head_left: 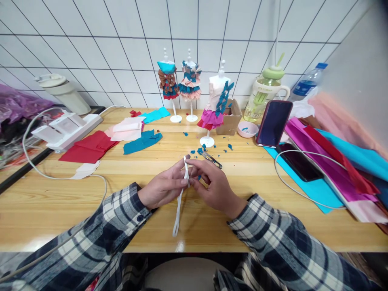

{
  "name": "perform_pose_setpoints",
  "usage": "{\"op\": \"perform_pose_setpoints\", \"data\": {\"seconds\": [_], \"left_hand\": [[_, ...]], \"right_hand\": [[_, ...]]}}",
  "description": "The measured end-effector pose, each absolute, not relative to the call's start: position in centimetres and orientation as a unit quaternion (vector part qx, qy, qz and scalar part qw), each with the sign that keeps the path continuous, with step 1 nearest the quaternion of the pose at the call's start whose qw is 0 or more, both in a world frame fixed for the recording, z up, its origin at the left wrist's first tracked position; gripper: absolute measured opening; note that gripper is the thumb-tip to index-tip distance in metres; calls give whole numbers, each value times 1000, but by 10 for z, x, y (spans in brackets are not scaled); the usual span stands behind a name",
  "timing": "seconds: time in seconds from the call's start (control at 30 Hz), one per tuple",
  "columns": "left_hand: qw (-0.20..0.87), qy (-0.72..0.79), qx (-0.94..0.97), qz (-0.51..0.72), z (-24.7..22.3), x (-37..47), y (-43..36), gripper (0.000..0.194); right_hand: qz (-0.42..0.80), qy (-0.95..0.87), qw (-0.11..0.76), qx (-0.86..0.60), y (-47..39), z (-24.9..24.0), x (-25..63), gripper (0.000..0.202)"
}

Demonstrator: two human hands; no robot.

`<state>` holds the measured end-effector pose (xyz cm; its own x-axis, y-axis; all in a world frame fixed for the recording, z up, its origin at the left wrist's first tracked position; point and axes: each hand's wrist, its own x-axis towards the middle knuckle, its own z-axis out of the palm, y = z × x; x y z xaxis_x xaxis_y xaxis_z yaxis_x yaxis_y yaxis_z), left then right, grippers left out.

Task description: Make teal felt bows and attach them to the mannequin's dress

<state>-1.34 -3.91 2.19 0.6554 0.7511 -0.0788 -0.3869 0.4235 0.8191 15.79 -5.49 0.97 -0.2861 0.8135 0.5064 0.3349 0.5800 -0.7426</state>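
Observation:
A narrow white strip [179,206], perhaps crepe paper, runs up between my hands, and its folded lower end hangs above the front of the table. My left hand [163,184] pinches it from the left, thumb laid across it. From the right, my right hand [216,184] holds the same strip with fingertips, the index finger near its upper end. Thread snips [212,159] lie just beyond my right hand among teal scraps [200,151]. Behind them stands a small white dress form [216,87] with a magenta ruffled skirt and a teal strip over one shoulder.
Two more dressed forms [190,81] stand by the tiled wall. Teal [142,142] and red crepe paper [87,147] lie left, near a white power strip [68,131]. A phone [274,123], a second phone [298,161], a drink jug [266,93] and paper rolls [321,157] fill the right.

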Motion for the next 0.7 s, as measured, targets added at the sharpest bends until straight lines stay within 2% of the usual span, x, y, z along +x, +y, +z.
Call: {"op": "perform_pose_setpoints", "data": {"seconds": [0.13,0.43,0.53,0.7], "left_hand": [[800,256,441,316,20,-15,-41,68],[757,268,526,281,19,-18,-31,66],[766,247,522,282,17,-15,-33,60],[762,234,527,295,14,0,-46,69]], "right_hand": [[239,-783,451,-355,-55,8,159,27],[272,-732,495,-381,-53,8,160,14],[251,-737,486,-398,-53,8,161,14],[213,-771,427,-421,-57,8,160,19]]}}
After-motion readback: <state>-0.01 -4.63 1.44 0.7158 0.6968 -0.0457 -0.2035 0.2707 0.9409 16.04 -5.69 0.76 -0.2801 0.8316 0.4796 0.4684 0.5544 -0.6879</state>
